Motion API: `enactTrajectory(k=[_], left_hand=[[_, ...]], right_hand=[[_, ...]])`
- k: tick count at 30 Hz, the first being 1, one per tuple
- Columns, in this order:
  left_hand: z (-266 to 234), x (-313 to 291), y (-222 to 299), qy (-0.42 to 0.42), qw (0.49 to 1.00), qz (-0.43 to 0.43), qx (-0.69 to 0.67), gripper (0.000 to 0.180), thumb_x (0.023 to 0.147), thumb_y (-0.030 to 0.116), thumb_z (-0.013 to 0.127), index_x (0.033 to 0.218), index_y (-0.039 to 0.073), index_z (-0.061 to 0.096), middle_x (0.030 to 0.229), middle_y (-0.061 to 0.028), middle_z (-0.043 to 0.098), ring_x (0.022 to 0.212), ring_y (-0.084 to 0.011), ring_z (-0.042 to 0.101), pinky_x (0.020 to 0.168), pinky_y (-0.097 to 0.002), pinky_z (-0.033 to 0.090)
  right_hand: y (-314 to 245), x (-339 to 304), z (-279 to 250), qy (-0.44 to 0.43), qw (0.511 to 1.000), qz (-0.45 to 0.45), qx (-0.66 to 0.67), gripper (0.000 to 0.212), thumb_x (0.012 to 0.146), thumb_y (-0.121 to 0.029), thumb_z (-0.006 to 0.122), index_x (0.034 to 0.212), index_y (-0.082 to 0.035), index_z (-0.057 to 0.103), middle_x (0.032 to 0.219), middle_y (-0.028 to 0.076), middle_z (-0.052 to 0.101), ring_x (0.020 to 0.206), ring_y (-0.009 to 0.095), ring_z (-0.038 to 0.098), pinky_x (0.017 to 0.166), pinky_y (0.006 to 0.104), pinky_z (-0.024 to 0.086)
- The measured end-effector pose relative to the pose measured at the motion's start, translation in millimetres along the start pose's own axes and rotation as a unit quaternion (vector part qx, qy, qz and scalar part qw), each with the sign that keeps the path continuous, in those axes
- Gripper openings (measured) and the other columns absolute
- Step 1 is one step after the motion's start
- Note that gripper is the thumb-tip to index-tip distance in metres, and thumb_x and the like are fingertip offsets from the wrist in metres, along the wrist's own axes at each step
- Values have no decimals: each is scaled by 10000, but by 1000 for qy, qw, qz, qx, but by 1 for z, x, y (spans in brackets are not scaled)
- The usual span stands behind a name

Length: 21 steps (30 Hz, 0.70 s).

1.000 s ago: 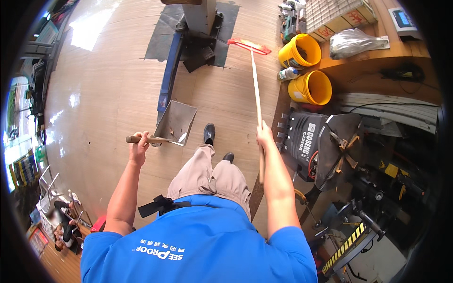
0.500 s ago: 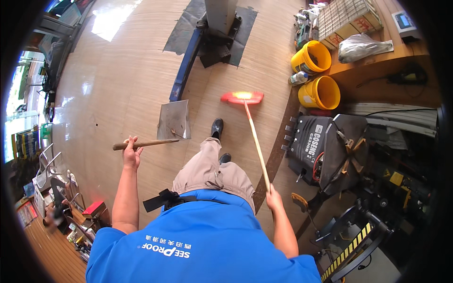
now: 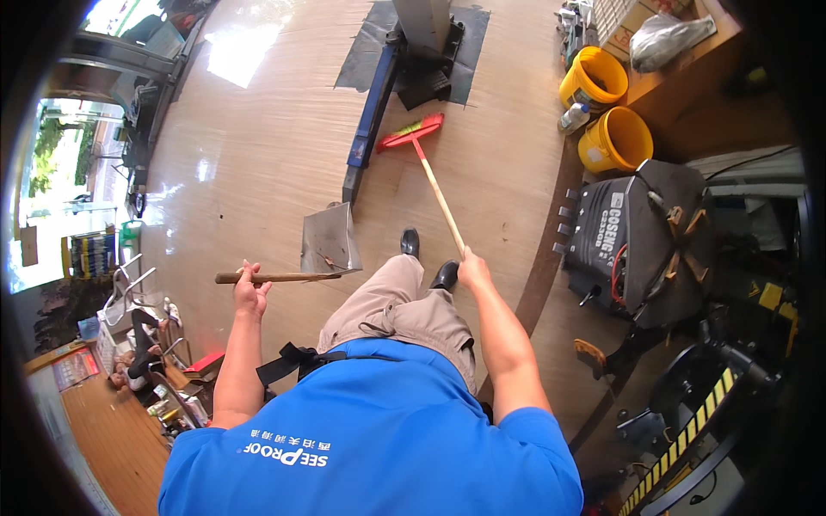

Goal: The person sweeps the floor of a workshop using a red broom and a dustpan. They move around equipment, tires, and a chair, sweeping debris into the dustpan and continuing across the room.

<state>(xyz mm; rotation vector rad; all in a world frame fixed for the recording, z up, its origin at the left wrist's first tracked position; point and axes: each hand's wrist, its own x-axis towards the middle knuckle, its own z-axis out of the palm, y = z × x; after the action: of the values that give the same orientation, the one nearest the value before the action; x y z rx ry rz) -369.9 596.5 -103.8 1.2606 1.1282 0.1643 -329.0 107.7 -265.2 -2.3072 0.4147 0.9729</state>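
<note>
White lettering runs across your blue shirt [image 3: 370, 439] and along the dark machine [image 3: 602, 245] to your right. Your left grip [image 3: 250, 291] is loosely curled, fingers partly raised, around the wooden handle of the dustpan [image 3: 323, 230], which sits ahead of your feet; your right grip [image 3: 472, 268] is closed around the pole of the broom [image 3: 440, 202], its red head just beside the blue beam [image 3: 372, 112].

Two round yellow plastic buckets [image 3: 594, 153] stand beside a clear plastic bottle [image 3: 573, 118], near an apparently wooden brown counter [image 3: 661, 88].
</note>
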Motion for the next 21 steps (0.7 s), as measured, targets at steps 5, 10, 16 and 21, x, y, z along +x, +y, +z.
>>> enactTrajectory(k=[5, 10, 16, 21], left_hand=[[-23, -7, 5, 28, 999, -19, -3, 360, 871, 397, 608, 1112, 178, 455, 1109, -52, 540, 1092, -297, 455, 955, -611, 318], [-64, 2, -19, 44, 999, -23, -12, 329, 883, 391, 593, 1085, 171, 454, 1051, -54, 555, 1001, -268, 514, 922, -543, 381], [-97, 19, -63, 48, 998, -31, -9, 227, 864, 316, 642, 993, 197, 497, 980, -33, 579, 893, -212, 549, 831, -455, 441], [-113, 41, -78, 50, 992, -43, 103, 214, 858, 307, 652, 949, 166, 519, 883, -13, 560, 768, -200, 570, 632, -359, 495]], right_hand=[[22, -34, 17, -35, 999, 10, -31, 410, 896, -166, 366, 1305, -150, 389, 1035, 219, 618, 991, 387, 588, 824, 489, 471], [108, -164, 19, -89, 992, 56, -68, 456, 895, -167, 369, 1350, -194, 346, 1006, 237, 613, 942, 397, 598, 783, 505, 469], [106, -281, -21, -134, 983, 115, -51, 523, 867, -222, 486, 1371, -188, 352, 1074, 243, 593, 996, 388, 579, 831, 475, 464], [79, -252, 1, -78, 989, 112, 58, 524, 848, -200, 510, 1358, -165, 392, 1094, 249, 582, 1027, 388, 562, 873, 446, 453]])
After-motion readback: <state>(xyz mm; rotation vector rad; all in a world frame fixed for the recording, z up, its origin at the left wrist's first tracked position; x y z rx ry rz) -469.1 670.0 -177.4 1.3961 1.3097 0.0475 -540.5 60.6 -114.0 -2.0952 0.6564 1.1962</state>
